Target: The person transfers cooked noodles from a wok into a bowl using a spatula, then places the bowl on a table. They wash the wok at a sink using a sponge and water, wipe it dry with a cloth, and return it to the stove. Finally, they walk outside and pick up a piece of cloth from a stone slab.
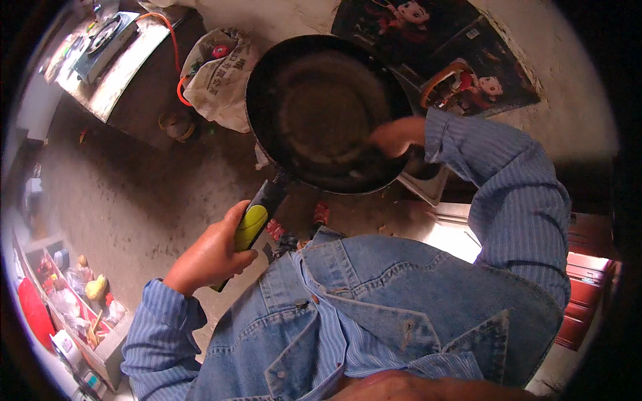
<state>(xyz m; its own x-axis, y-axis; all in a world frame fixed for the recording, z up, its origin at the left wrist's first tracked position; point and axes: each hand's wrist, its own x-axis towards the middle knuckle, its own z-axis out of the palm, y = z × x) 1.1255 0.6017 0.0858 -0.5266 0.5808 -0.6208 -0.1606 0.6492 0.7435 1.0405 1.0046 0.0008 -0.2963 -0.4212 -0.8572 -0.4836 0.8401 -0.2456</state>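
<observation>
A large black frying pan (323,108) is tilted up before me, its inside facing my view. Paler rings mark its worn bottom, where I see no food. My left hand (213,253) grips its black handle with a yellow-green inlay (251,225). Over the lower right of the pan's inside reaches my right hand (401,136). Its fingers are blurred and dark against the pan, so I cannot tell whether they touch the surface or hold anything.
A gas stove (103,42) stands on a table at upper left, with an orange hose (175,47). Beside the pan is a white woven sack (218,82). Shelves with bagged goods (80,301) line the lower left. Dark printed panels (451,60) lie beyond, and a pale tray-like corner (430,186) shows below.
</observation>
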